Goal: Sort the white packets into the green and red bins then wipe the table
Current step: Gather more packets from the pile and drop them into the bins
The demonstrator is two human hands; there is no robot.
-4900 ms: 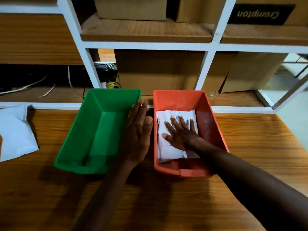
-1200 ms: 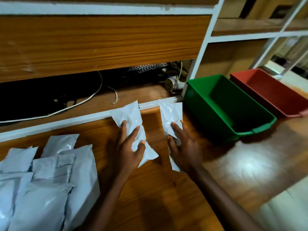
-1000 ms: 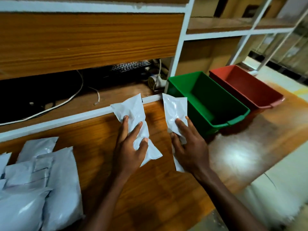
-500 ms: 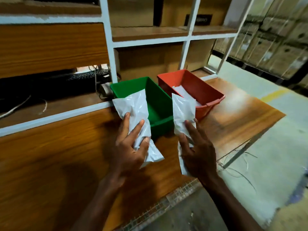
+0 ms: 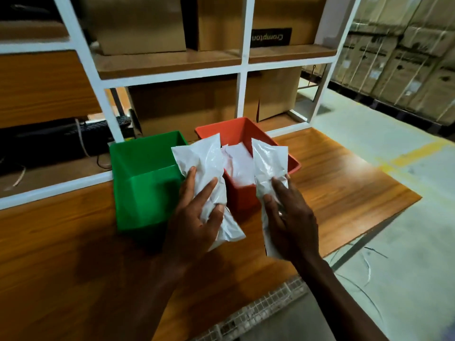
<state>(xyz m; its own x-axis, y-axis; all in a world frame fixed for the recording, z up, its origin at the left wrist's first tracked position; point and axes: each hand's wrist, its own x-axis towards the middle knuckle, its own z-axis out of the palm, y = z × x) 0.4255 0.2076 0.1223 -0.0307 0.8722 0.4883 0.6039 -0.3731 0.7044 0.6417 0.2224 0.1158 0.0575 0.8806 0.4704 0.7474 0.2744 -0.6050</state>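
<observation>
Hands hold white packets above green bin, red bin.

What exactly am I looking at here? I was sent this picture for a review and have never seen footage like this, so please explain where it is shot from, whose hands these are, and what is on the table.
There is no machine here. A person wears a camera on the head that looks forward and down, so you see their own two bare hands from above.

The left hand grips one white packet, and the right hand grips another packet. Both are held up in front of two open bins on a wooden table.

The green bin on the left looks empty from this angle. The red bin beside it already has something white inside.

Behind the table stands a white shelf with cardboard boxes.
</observation>
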